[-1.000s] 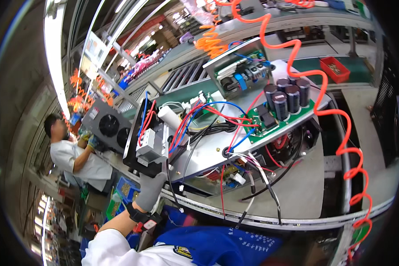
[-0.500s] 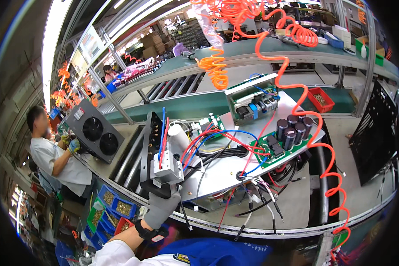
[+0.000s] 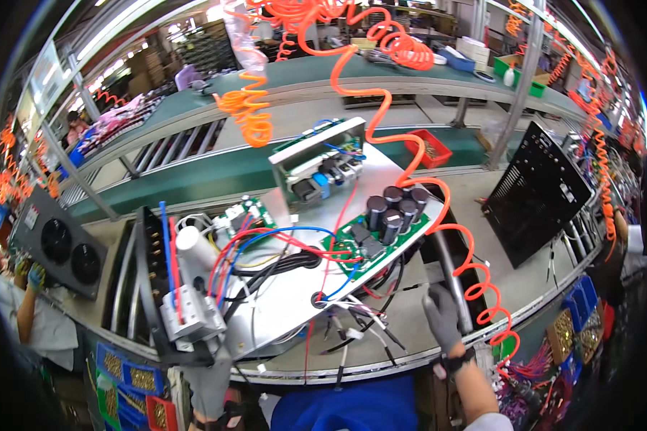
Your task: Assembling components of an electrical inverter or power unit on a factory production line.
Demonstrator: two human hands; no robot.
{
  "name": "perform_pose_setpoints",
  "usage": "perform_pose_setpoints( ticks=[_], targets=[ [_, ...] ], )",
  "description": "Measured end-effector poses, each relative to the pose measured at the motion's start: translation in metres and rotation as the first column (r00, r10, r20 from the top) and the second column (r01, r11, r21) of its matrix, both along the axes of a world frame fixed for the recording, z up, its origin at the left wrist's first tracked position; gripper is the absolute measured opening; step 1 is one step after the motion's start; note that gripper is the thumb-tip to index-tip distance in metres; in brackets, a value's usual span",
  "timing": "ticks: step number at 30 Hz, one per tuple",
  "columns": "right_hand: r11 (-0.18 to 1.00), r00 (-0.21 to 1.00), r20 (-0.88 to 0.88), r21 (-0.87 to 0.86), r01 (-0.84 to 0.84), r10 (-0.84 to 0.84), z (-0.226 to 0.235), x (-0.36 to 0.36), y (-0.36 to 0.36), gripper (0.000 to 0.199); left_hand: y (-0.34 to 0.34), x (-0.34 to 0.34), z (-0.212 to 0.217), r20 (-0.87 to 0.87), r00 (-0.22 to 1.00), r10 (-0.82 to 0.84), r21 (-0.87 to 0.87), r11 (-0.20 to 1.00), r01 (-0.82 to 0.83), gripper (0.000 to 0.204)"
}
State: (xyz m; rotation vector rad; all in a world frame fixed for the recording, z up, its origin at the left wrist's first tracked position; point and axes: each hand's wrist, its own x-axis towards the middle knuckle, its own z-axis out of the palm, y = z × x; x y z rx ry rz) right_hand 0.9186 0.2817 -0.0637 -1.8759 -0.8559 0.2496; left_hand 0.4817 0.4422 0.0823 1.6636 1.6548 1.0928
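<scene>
My left hand [image 3: 210,384], in a grey glove, is at the near lower end of an upright black metal panel [image 3: 149,251]. It closes around that end; the fingertips are partly hidden. Just above the hand, a pale grey terminal block [image 3: 193,314] has red and blue wires rising from it. The panel adjoins a silver metal plate [image 3: 273,323] bearing a white cylinder [image 3: 194,248], cables and a green circuit board [image 3: 384,248] with several black capacitors. My right hand [image 3: 442,316], also gloved, is held away from the plate, near a conveyor roller, fingers stretched out and holding nothing.
An orange coiled air hose [image 3: 471,269] hangs between the plate and a black perforated panel [image 3: 543,194] at right. A red bin [image 3: 430,149] stands behind. At left, a co-worker's gloved hand [image 3: 36,276] is by a two-fan unit [image 3: 61,244]. Loose cable ends hang over the front rail.
The view has swung right, so the assembly sits further left in the picture. My right hand has come into view by the roller. My left hand stays at the black panel's lower end.
</scene>
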Motion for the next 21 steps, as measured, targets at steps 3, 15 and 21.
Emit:
perform_pose_setpoints(
  ticks=[3,15,21],
  targets=[
    [0.992,0.997,-0.026,-0.101,0.072,-0.075,-0.017,0.055,0.050,0.082,0.004,-0.006,-0.009,-0.079,0.996,-0.030,0.186,0.982,0.044,0.031],
    [0.987,0.972,-0.176,0.074,-0.145,0.156,-0.054,0.126,0.182,0.043,-0.002,0.005,0.009,-0.032,0.999,0.002,0.364,0.932,0.010,0.029],
    [0.981,0.985,0.063,0.100,-0.164,0.158,-0.051,0.096,0.120,0.035,0.013,-0.007,0.017,-0.005,1.000,0.027,0.256,0.966,-0.025,0.029]
  ],
)
